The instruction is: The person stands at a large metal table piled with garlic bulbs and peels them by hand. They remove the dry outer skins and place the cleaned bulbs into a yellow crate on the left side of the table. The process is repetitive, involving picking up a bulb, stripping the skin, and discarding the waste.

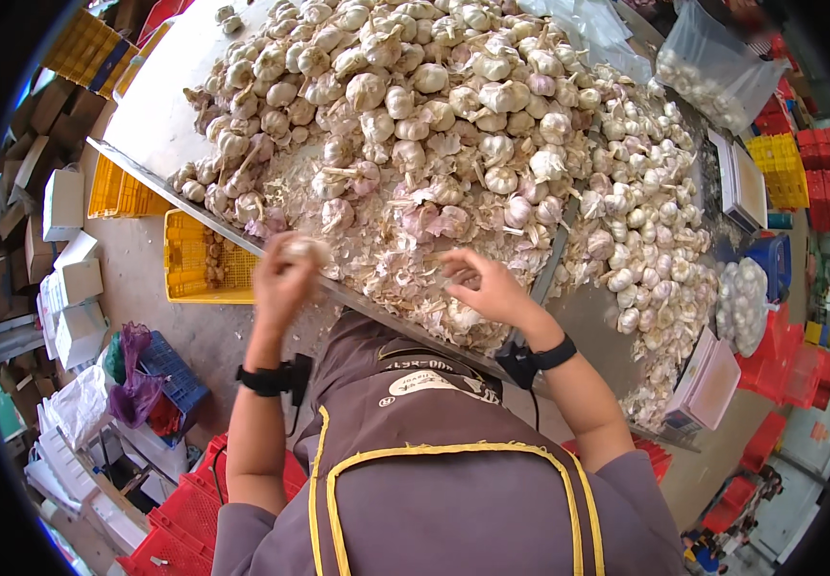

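Observation:
My left hand (281, 277), blurred by motion, grips a garlic bulb (305, 250) at the near edge of the metal table (148, 173). Over a litter of loose garlic skins (379, 266), my right hand (490, 288) hovers with its fingers bent and the thumb apart. I see nothing held in it, though its palm is partly hidden. A large heap of untrimmed garlic bulbs (393, 93) covers the table beyond both hands. Right of a metal divider strip (555, 252) lie cleaner, paler garlic bulbs (656, 209).
A yellow crate (206, 291) with some bulbs stands below the table's left edge. At right are a scale (742, 180), a pinkish-topped box (703, 381) and bags of garlic (740, 302), (710, 79). Red crates (191, 504) stand by my left side.

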A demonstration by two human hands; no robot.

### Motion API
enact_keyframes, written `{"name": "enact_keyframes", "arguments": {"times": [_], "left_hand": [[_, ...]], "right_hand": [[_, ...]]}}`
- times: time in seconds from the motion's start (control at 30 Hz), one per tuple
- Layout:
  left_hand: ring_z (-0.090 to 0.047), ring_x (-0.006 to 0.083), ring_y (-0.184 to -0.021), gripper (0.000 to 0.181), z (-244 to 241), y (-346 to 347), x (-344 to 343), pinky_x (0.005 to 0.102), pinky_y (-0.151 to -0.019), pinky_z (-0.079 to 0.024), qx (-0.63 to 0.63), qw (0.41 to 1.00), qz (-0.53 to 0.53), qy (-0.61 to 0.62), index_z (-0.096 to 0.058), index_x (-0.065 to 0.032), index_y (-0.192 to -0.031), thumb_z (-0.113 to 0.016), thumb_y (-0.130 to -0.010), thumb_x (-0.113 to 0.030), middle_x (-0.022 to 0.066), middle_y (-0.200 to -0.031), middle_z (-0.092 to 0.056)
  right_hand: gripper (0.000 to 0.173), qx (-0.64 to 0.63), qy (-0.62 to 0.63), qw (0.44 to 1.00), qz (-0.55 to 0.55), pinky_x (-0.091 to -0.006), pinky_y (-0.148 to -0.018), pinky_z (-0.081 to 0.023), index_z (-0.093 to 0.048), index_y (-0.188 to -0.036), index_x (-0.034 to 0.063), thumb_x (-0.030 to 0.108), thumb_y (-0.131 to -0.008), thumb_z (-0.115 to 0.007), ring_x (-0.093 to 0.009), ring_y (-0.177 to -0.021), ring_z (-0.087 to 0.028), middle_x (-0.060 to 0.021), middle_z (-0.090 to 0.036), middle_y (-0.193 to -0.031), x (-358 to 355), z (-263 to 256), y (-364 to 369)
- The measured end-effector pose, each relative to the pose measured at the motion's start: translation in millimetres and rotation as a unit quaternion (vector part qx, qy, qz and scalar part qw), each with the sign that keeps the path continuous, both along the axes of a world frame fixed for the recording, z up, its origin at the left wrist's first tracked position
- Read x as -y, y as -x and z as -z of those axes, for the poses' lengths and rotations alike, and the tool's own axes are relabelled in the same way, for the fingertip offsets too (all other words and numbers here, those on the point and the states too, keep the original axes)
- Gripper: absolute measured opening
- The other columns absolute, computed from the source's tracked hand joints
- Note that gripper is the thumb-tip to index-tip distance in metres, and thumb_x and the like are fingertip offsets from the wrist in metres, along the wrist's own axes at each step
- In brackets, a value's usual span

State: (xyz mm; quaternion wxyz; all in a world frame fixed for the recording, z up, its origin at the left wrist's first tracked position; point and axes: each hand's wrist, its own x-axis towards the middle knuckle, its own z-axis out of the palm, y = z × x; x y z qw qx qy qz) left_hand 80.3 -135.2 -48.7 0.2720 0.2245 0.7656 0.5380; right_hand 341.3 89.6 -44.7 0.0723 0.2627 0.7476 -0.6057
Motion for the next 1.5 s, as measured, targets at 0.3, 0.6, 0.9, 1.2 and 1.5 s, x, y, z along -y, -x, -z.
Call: {"name": "enact_keyframes", "arguments": {"times": [0.3,0.6,0.9,1.2,1.5], "left_hand": [[-0.067,0.0171,-0.072,0.036,29.7,113.1,137.7,0.0298,-0.063,-0.059,0.078,0.920,-0.377,-0.082,-0.056,-0.0055,-0.127,-0.064,-0.095,-0.020,0.0091,-0.086,-0.066],[-0.061,0.0083,-0.069,0.026,7.0,15.6,9.0,0.0219,-0.059,-0.050,0.092,0.995,-0.017,-0.014,-0.060,-0.0037,-0.121,-0.059,-0.098,-0.017,0.0039,-0.082,-0.066],[-0.070,0.0376,-0.080,0.067,-40.7,-79.8,-67.1,0.0438,-0.072,-0.055,-0.104,0.920,0.345,0.156,-0.053,-0.0101,-0.128,-0.078,-0.076,-0.044,0.0167,-0.084,-0.071],[-0.059,0.0086,-0.067,0.031,32.5,57.4,50.2,0.0250,-0.055,-0.050,-0.025,0.986,-0.164,-0.001,-0.059,-0.0065,-0.108,-0.077,-0.085,-0.017,0.0021,-0.087,-0.064],[-0.066,0.0181,-0.068,0.035,29.9,71.7,93.6,0.0298,-0.058,-0.058,0.284,0.907,-0.289,-0.111,-0.057,-0.0059,-0.119,-0.068,-0.092,-0.027,0.0083,-0.087,-0.064]], "right_hand": [[0.051,0.014,-0.282,0.948,-0.146,-0.0429,-0.082,-0.052,-0.061,-0.118,0.0172,0.006,-0.070,-0.070,-0.033,-0.101,-0.059,-0.0121,-0.056,-0.105,21.8,33.8,-48.3],[0.066,0.077,0.242,0.962,0.102,-0.0228,-0.050,-0.049,-0.063,-0.102,0.0031,0.067,-0.090,-0.054,-0.010,-0.056,-0.063,-0.0036,-0.066,-0.072,-16.7,31.3,-27.7],[0.064,0.000,0.312,0.949,0.038,-0.0251,-0.058,-0.053,-0.059,-0.120,0.0081,0.062,-0.101,-0.030,-0.013,-0.078,-0.066,-0.0056,-0.067,-0.096,25.5,-11.0,22.7],[0.047,0.041,-0.306,0.942,0.132,-0.0403,-0.077,-0.054,-0.061,-0.119,0.0116,0.026,-0.077,-0.079,-0.028,-0.098,-0.064,-0.0101,-0.064,-0.106,-77.5,3.7,1.1],[0.044,0.140,-0.493,0.859,0.006,-0.0450,-0.084,-0.051,-0.060,-0.113,0.0138,0.016,-0.072,-0.077,-0.038,-0.104,-0.060,-0.0131,-0.057,-0.115,-101.2,52.7,8.2]]}}
